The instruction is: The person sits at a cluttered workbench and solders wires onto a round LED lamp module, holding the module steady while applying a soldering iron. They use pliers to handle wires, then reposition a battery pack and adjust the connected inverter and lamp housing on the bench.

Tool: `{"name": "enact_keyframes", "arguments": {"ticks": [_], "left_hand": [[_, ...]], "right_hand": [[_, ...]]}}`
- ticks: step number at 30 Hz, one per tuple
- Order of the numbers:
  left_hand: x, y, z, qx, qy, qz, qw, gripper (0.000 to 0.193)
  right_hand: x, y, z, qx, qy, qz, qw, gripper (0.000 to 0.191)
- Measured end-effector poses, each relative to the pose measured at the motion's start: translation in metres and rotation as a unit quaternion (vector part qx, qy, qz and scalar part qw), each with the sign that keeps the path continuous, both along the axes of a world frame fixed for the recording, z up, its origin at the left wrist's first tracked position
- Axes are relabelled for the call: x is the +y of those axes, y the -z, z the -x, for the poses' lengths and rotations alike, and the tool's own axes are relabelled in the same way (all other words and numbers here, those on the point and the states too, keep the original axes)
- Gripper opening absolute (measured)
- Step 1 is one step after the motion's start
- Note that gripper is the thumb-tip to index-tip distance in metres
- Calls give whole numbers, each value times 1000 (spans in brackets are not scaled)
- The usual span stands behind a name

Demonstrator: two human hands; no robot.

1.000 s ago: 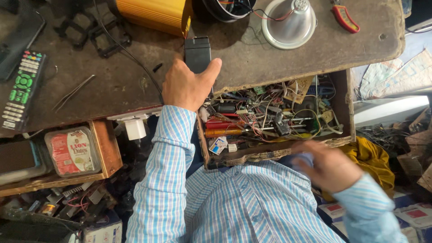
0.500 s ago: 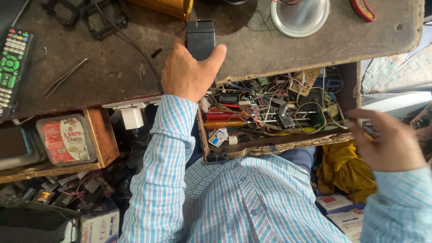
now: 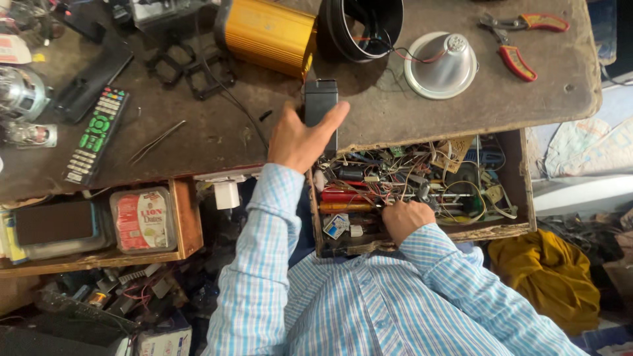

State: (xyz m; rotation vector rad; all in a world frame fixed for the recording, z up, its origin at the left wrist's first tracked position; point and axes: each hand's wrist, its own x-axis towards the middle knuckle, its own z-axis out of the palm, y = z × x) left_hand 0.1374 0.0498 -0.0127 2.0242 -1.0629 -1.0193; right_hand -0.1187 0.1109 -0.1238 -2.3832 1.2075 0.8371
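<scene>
A cluttered repair bench seen from above: a dark, worn wooden tabletop (image 3: 422, 112) with an open wooden drawer (image 3: 521, 191) pulled out beneath its front edge. The person wears a blue and white striped shirt.

The left hand (image 3: 300, 138) rests on the tabletop at its front edge, fingers wrapped loosely around a small black rectangular box (image 3: 320, 105) that stands on the bench. The thumb lies along the box's right side and the palm covers its lower part. The box sits just in front of a gold ribbed metal housing (image 3: 267, 33) and near a black round shell (image 3: 362, 26) trailing thin wires.

The right hand (image 3: 407, 219) is down inside the drawer, among a tangle of wires, small parts and red-handled screwdrivers (image 3: 346, 196). Its fingers are curled into the clutter; whether they have hold of anything cannot be told.

Further right on the bench lie a silver reflector cone (image 3: 440, 64) and red-handled pliers (image 3: 521, 39). To the left are a black remote control (image 3: 97, 135) and metal tweezers (image 3: 156, 140).
</scene>
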Motion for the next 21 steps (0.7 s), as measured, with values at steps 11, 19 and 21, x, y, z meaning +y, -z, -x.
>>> {"name": "enact_keyframes", "arguments": {"ticks": [11,19,21], "left_hand": [[101,16,4,21,-95,209,973,50],[154,8,24,59,-90,185,977,36],[156,9,27,74,-79,190,976,36]], "right_hand": [[5,-5,10,-13,47,-15,999,12],[1,-33,10,-108,70,-7,992,18],[1,-56,21,-314,152,19,937,17]]}}
